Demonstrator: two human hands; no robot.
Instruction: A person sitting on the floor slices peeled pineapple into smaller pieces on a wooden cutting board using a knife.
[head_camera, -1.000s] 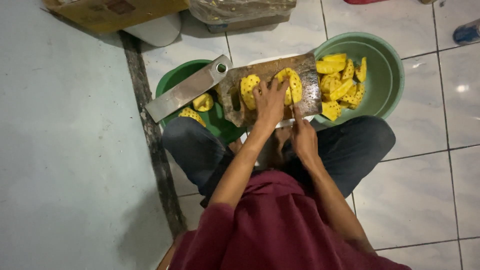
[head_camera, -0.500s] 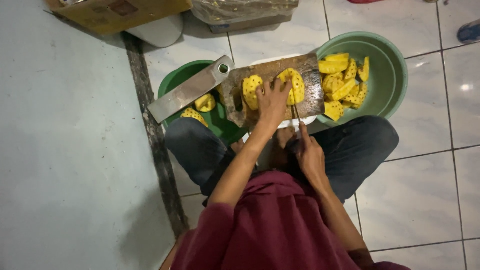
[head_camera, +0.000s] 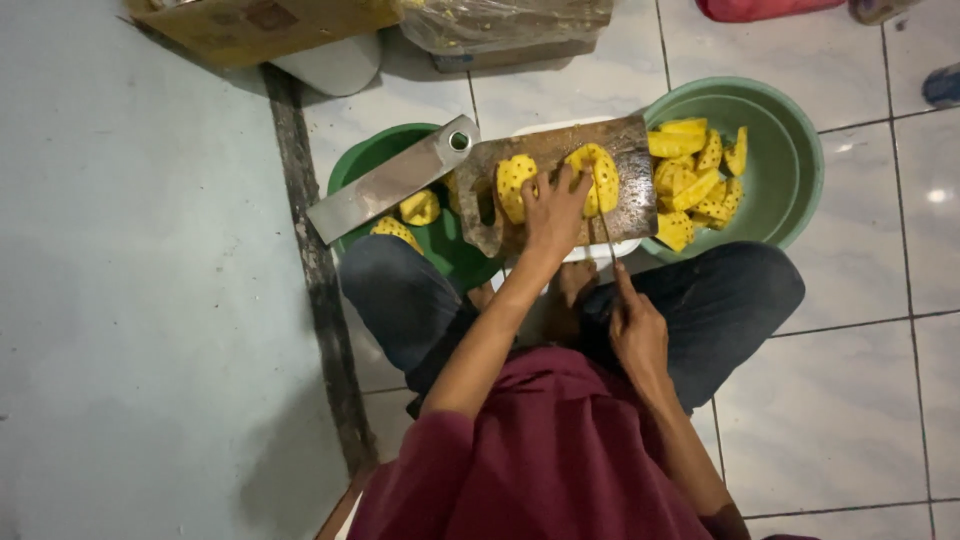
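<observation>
I sit cross-legged on a tiled floor with a worn wooden cutting board (head_camera: 540, 150) in front of me. Two peeled yellow pineapple halves (head_camera: 512, 185) lie on it. My left hand (head_camera: 553, 212) presses down on the right half. My right hand (head_camera: 636, 330) grips a thin knife (head_camera: 604, 232) whose blade points up toward that pineapple. A light green basin (head_camera: 790, 160) at the right holds several cut pineapple wedges (head_camera: 695, 180). A darker green basin (head_camera: 375, 160) at the left holds a few more pieces (head_camera: 418, 208), with a wide steel cleaver (head_camera: 390, 180) lying across its rim.
A cardboard box (head_camera: 260, 25) and a plastic-wrapped bundle (head_camera: 510, 20) sit at the top. A dark floor strip (head_camera: 310, 270) divides grey concrete on the left from white tiles. A red object (head_camera: 765, 8) lies at the top right edge.
My right hand has pulled back toward my lap, drawing the knife down from the pineapple. My left hand stays on the fruit.
</observation>
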